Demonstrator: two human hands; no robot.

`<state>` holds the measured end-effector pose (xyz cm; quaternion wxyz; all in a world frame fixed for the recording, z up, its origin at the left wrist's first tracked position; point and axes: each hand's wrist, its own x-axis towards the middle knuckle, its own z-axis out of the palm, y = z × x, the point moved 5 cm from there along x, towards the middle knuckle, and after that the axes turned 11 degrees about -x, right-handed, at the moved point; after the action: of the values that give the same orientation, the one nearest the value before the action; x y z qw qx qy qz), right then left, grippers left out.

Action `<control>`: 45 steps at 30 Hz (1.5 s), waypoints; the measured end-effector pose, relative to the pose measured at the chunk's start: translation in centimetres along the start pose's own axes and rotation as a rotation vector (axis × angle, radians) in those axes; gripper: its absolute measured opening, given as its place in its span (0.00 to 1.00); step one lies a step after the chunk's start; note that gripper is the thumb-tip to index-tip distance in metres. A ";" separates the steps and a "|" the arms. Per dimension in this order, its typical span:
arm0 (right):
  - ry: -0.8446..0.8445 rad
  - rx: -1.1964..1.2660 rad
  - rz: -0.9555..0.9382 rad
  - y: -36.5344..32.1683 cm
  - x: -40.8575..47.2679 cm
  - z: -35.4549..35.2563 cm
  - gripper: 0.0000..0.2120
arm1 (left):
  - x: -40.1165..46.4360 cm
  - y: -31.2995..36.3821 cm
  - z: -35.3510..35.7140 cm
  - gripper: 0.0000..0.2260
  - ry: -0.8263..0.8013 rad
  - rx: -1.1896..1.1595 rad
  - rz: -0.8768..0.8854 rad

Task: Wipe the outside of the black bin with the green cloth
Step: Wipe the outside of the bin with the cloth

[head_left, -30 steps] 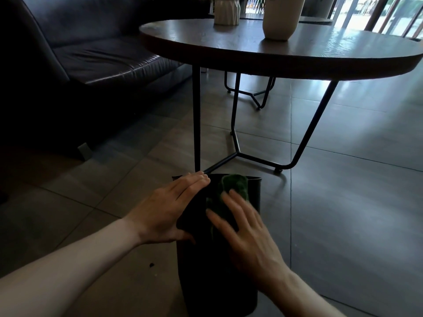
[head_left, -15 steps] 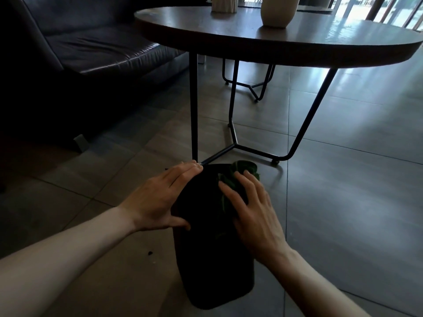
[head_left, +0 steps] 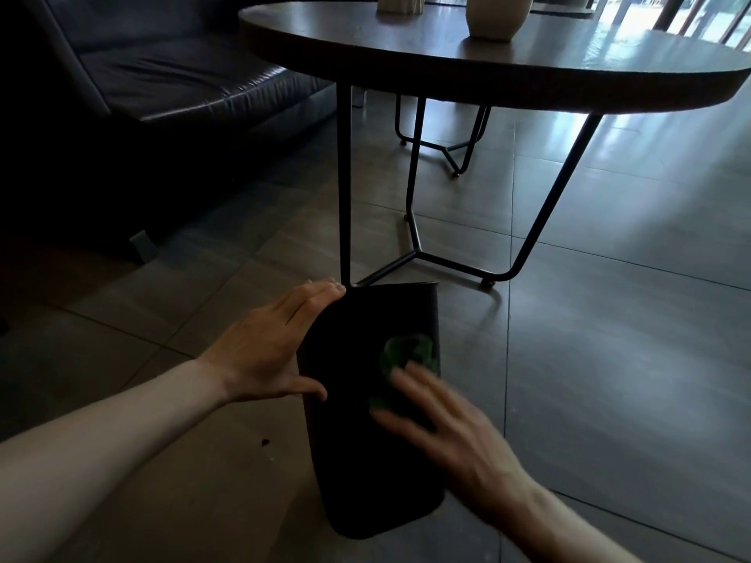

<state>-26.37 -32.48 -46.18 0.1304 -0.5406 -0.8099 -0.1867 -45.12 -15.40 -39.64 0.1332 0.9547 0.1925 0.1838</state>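
The black bin [head_left: 357, 453] stands on the tiled floor at the lower middle, tilted away from me. My left hand [head_left: 268, 347] rests flat against its upper left side, fingers straight up to the rim and thumb across the front. My right hand [head_left: 455, 428] is blurred with motion and presses the green cloth [head_left: 410, 355] against the bin's front with straight, spread fingers. Part of the cloth is hidden under those fingers.
A round wooden table [head_left: 528, 63] on thin black metal legs [head_left: 344, 184] stands just behind the bin, with two pale vases on top. A dark leather sofa [head_left: 170, 75] fills the left. Tiled floor [head_left: 630, 359] spreads to the right.
My right hand has slid the green cloth down from the bin's rim to its middle front. The left hand has kept its place on the bin's side.
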 end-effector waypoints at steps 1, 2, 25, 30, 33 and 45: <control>0.047 0.051 0.123 1.5 1.7 -1.0 0.25 | 0.1 0.2 0.0 0.59 -0.002 -0.005 0.001; 0.090 0.097 0.234 2.9 3.3 -1.8 0.26 | 0.2 0.4 0.1 0.59 -0.006 -0.010 0.005; 0.124 0.095 0.268 2.5 5.1 -1.7 0.26 | 0.8 0.6 0.5 0.58 -0.016 -0.008 0.032; 0.017 -0.057 -0.145 -2.8 0.4 0.3 0.16 | 0.3 0.0 0.3 0.57 -0.036 0.015 0.042; 0.054 -0.070 -0.135 -2.3 0.9 -0.6 0.14 | 0.1 -0.2 0.3 0.58 -0.034 0.013 0.037; 0.071 0.038 0.009 -2.0 3.0 -1.3 0.12 | 0.2 -0.3 0.3 0.57 -0.015 -0.005 0.040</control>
<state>-29.35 -31.31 -44.08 0.1702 -0.5347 -0.8057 -0.1896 -44.93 -15.08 -39.96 0.1331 0.9594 0.1717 0.1798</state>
